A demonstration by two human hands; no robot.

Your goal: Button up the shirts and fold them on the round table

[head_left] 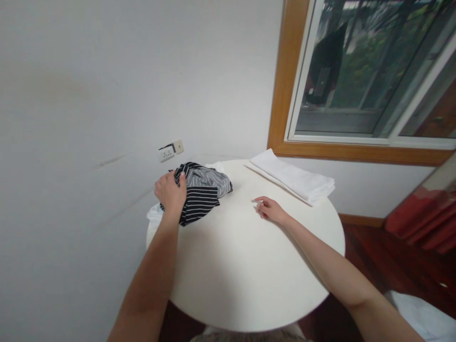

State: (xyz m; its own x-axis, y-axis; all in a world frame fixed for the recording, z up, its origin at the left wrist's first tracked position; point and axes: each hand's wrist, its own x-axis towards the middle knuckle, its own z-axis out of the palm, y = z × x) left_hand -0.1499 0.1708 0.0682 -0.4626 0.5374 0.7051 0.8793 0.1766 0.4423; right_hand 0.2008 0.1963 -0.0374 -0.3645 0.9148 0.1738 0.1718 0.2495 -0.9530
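Observation:
A bundle of black-and-white striped cloth (203, 189) lies at the far left of a round white table (245, 266), partly over a white cloth (155, 212). My left hand (171, 191) is closed on the near left part of the striped cloth, thumb on top. My right hand (268, 208) rests on the tabletop near the middle, fingers curled loosely with nothing visible in them. A folded white towel (294, 178) lies at the far right of the table, a short way beyond my right hand.
A white wall stands close behind the table, with a power socket (170, 150) just above the striped cloth. A wood-framed window (356, 95) is at the upper right. Dark wooden floor (377, 256) and red fabric (423, 223) lie to the right.

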